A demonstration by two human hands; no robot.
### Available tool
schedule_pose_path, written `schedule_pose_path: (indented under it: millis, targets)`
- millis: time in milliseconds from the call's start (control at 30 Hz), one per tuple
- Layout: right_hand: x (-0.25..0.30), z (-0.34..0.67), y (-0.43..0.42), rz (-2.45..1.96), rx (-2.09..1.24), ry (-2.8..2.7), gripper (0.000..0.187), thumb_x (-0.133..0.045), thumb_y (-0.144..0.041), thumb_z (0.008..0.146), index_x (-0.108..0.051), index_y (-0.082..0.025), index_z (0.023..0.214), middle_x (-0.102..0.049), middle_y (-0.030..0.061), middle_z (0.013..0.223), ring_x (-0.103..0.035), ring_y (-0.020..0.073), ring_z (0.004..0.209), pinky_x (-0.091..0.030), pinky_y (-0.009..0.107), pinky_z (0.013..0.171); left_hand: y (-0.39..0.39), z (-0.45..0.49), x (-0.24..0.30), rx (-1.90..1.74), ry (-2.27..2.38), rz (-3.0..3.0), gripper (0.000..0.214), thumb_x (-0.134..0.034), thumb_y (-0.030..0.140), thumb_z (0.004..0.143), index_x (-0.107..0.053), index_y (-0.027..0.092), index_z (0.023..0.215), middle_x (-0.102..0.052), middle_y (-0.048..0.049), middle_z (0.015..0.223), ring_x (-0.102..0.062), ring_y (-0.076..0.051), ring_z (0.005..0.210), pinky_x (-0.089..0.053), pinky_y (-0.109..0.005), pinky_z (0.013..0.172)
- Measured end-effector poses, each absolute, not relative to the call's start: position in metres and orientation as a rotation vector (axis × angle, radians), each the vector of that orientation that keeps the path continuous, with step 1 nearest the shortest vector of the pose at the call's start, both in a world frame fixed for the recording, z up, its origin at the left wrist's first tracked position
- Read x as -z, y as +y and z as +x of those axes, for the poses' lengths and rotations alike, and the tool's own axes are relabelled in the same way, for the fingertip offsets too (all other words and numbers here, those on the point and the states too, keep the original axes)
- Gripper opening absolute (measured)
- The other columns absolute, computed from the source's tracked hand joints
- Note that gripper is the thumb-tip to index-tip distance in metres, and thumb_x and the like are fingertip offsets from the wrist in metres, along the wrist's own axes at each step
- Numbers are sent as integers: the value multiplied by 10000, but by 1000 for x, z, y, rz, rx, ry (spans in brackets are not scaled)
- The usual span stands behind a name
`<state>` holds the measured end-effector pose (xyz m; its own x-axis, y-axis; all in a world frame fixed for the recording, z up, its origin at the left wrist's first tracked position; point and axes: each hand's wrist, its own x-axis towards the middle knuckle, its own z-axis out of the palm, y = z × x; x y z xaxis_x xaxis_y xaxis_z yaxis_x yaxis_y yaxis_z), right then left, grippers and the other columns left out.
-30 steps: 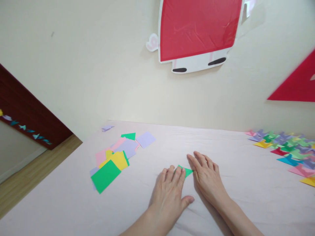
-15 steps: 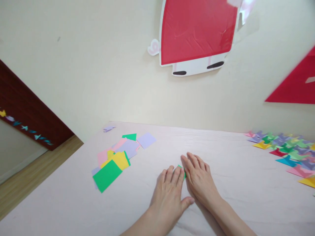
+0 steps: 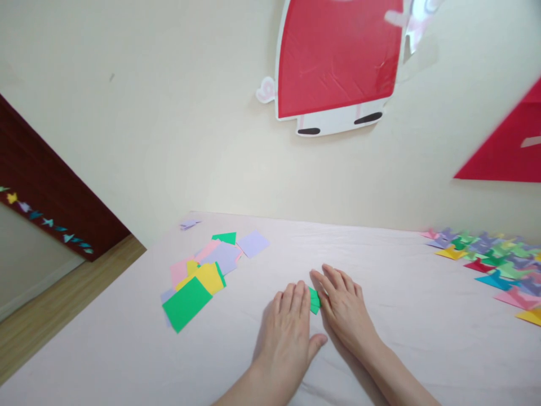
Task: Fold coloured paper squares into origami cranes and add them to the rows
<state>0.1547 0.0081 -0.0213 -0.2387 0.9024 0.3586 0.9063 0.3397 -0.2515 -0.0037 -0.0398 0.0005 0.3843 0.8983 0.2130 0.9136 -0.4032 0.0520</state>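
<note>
A small piece of folded green paper (image 3: 314, 300) lies flat on the light-coloured table, between my two hands. My left hand (image 3: 291, 321) rests palm down with its fingers stretched out, the index finger along the paper's left side and the thumb pointing right. On the paper's right edge lie the fingers of my right hand (image 3: 343, 301), also flat and stretched out. Both hands partly cover the paper, so its full outline is hidden. Crease lines run across the part that shows.
To the left is a loose pile of coloured paper, with a green sheet (image 3: 187, 304) on top and a lilac square (image 3: 253, 243) beside it. Rows of folded paper shapes (image 3: 496, 262) stand at the right. Behind the table (image 3: 127, 344) rises a wall with a red cutout (image 3: 338, 56).
My left hand's fingers have drawn together and shifted slightly left, uncovering more of the green paper. My right hand has hardly moved. The view has shifted slightly.
</note>
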Motion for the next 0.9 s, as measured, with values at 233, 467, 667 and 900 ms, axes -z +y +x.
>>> schedule_pose_path:
  millis: [233, 467, 667, 900]
  targets:
    - [10, 173, 14, -1226, -631, -1983, 340, -385, -57, 800, -595, -224, 1007, -641, 76, 1037, -552, 230, 1012, -441, 427, 907, -15, 6, -20, 335, -1645, -2672, 245, -634, 288, 889, -569, 170, 1094, -597, -65, 1014, -556, -252, 927, -473, -402, 804]
    - [-4, 173, 12, -1133, -874, -1940, 160, -489, -176, 861, -641, -224, 878, -647, 56, 934, -579, 222, 918, -445, 383, 861, -11, -5, -18, 658, -1743, -2798, 85, -532, 250, 955, -587, 212, 1007, -589, -34, 995, -559, -214, 922, -459, -358, 824]
    - [-1, 174, 13, -1189, -1125, -1707, 211, -507, -368, 913, -613, -223, 1023, -664, 29, 906, -615, 194, 828, -472, 312, 753, -16, -3, -16, 1084, -1921, -2924, 491, -600, 256, 914, -368, 272, 1346, -645, 0, 1000, -614, -192, 887, -480, -302, 788]
    - [4, 168, 15, -1268, -912, -1711, 226, -488, -374, 920, -611, -227, 1040, -633, 44, 917, -591, 212, 857, -469, 339, 771, -13, -1, -21, 908, -1982, -2733, 76, -550, 188, 917, -556, 250, 961, -610, 2, 886, -562, -210, 863, -432, -330, 777]
